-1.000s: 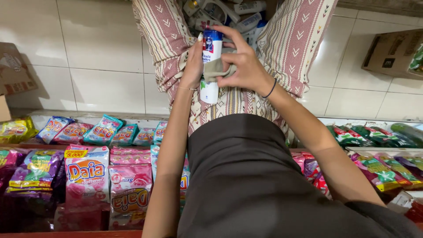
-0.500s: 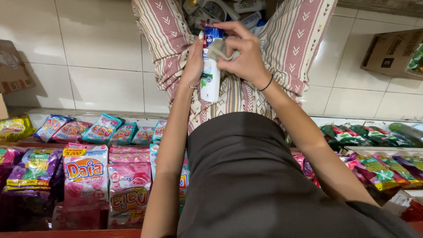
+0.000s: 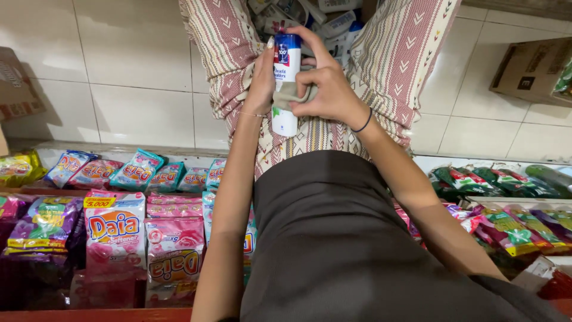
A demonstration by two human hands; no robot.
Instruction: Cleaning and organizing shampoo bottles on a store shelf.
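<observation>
A white and blue bottle [image 3: 285, 71] stands upright between both my hands at the top middle of the head view. My left hand [image 3: 260, 80] grips its left side. My right hand [image 3: 325, 83] presses a grey-beige cloth [image 3: 292, 95] against the bottle's right side and lower front. Just behind the bottle hangs a striped pink and cream cloth bag [image 3: 405, 65], open, with several white and blue packs [image 3: 316, 15] inside. My dark skirt fills the lower middle.
Rows of colourful detergent sachets [image 3: 116, 229] lie on a shelf at lower left, more green and pink packs [image 3: 506, 203] at right. White tiled floor [image 3: 119, 71] lies beyond. Cardboard boxes sit at far left [image 3: 15, 83] and upper right [image 3: 533, 68].
The bottle has stayed between my hands and tilted slightly. My right hand has slid lower along it with the cloth; the bottle's blue top now shows.
</observation>
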